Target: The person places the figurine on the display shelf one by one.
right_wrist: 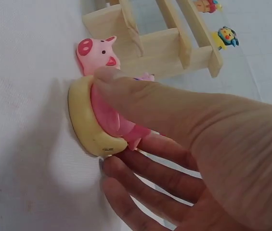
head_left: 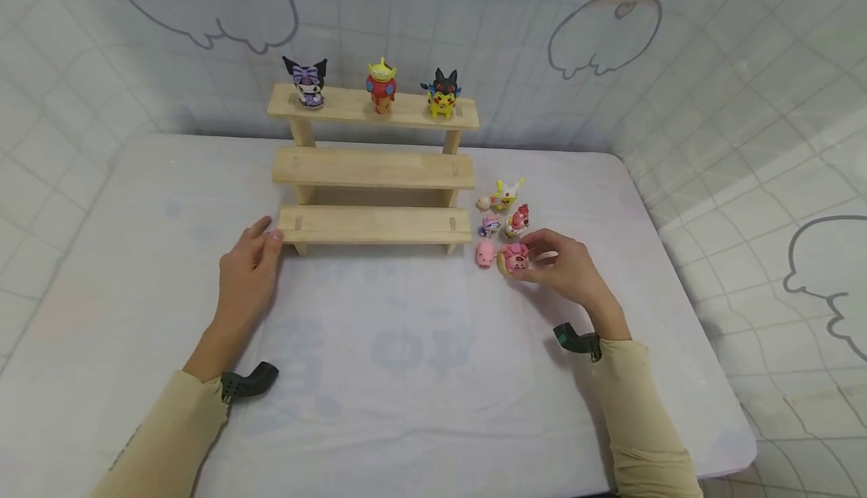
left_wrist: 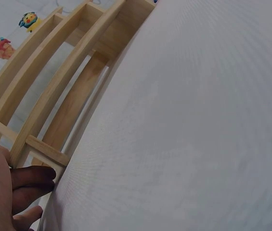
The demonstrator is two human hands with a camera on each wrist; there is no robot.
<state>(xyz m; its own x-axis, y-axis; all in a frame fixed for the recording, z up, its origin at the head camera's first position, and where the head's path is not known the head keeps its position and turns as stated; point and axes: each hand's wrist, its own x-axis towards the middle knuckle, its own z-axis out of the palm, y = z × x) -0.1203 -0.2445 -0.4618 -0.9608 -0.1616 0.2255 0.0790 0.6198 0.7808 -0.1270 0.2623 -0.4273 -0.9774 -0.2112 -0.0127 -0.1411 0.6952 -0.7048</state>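
A three-step wooden display stand [head_left: 372, 167] stands on the table. At the left end of its lowest step, my left hand [head_left: 248, 268] holds the board, thumb on top and fingers by the leg. To the right of the stand, my right hand [head_left: 565, 265] grips a pink figurine [head_left: 515, 256] with a pale yellow crescent base [right_wrist: 85, 120] between thumb and fingers. That figurine is at the tabletop; whether it touches is hard to tell. Just left of it sits a pink pig figurine [head_left: 485, 253]. The thumb partly covers the held figurine in the right wrist view.
Behind the pig are a small purple-and-pink figurine [head_left: 490, 225], a red-topped figurine [head_left: 518, 220], a white-and-yellow figurine [head_left: 505, 194] and a small pale pink one [head_left: 484, 203]. The top step bears a black-eared figurine [head_left: 310, 83], a green-headed alien [head_left: 382, 86] and a yellow black-hooded figurine [head_left: 443, 95].
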